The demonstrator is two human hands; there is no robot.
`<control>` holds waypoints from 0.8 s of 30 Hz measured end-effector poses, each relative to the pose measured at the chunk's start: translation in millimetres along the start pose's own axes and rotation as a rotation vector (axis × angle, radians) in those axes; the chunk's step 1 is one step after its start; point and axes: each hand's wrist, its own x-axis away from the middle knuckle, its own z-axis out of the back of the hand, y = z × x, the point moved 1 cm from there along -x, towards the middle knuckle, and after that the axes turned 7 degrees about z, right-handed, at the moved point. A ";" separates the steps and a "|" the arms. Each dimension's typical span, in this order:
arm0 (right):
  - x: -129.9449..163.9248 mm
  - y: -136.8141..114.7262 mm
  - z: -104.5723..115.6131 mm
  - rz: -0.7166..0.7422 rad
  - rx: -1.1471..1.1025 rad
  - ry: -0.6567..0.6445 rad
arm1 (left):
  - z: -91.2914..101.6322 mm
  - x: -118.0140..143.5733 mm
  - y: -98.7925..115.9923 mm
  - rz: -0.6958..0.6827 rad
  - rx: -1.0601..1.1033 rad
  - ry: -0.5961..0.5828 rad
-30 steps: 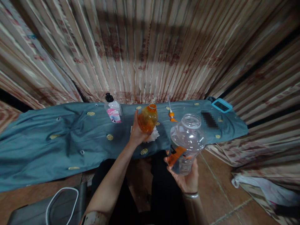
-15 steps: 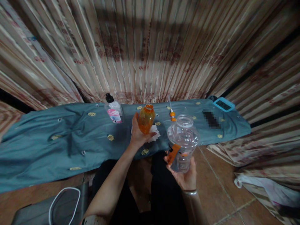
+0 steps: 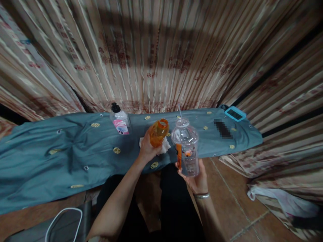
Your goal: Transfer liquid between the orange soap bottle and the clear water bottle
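Orange-tinted plastic bottle (image 3: pixel 158 132), one, uncapped and tipped toward the right, is gripped in the person's left hand (image 3: pixel 147 148) over a white tissue (image 3: pixel 165 146). One clear plastic bottle (image 3: pixel 186 147) with an orange label, open-topped and apparently empty, stands upright just beside it, clasped by the right hand (image 3: pixel 195 179). One pump bottle (image 3: pixel 119 120) with a pink label stands on the teal cloth (image 3: pixel 63 151). A blue-cased device (image 3: pixel 235 113) lies far right.
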 end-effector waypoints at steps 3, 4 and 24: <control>0.7 -3.2 1.0 0.016 0.022 0.007 | -0.6 -1.4 -2.3 -0.011 -0.002 -0.015; 1.2 -3.9 1.1 0.019 0.030 0.009 | -0.8 -1.8 -3.0 -0.018 0.001 -0.019; 22.2 -38.2 -11.5 0.023 0.175 0.053 | -4.6 -0.1 -4.8 -0.063 0.031 -0.060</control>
